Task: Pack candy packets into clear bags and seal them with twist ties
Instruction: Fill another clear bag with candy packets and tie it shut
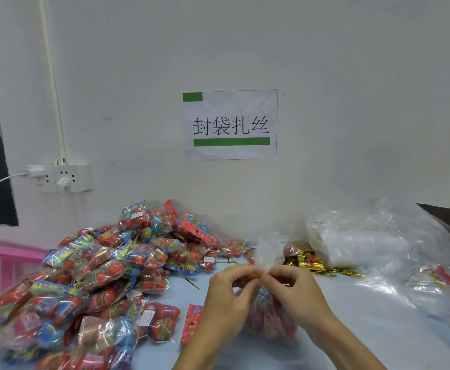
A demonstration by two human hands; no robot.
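Near the front edge of the bench (352,343), just right of its middle, a clear bag (269,311) filled with candy packets is standing upright, its gathered neck fanning out above the hands. Both hands are meeting at that neck: the left hand (226,303) is curling its fingers in and pinching a gold twist tie (258,274) against the plastic, while the right hand (296,292) is pinching the same spot from the other side, its fingertips touching those of the left. Along the left side of the bench a big heap of candy packets (98,284) is spilling toward the back wall. Behind the hands a bundle of gold ties (309,260) is lying, and a pile of empty bags (379,241) is filling the back right corner. On the wall a paper sign (230,124) is hanging, with a socket strip (61,177) farther left.
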